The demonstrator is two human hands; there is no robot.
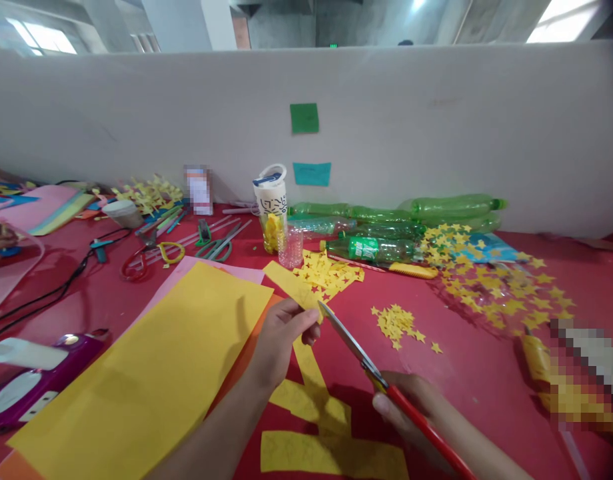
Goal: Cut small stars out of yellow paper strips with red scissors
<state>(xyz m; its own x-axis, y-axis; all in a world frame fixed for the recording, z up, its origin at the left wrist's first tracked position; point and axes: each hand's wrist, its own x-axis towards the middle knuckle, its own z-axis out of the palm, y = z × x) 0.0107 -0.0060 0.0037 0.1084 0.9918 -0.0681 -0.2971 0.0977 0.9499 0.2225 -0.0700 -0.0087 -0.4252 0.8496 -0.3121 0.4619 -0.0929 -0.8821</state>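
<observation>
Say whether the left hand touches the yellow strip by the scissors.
Touching: the head view shows the left hand gripping the yellow strip, thumb on top.

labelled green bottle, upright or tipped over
Tipped: the bottle lies lengthwise on the red table, its cap toward the picture's left.

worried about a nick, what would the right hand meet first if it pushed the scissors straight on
Likely the yellow strip in the left hand: the scissors in the right hand point at it, near the thumb. Depth is unclear, so they may touch.
</observation>
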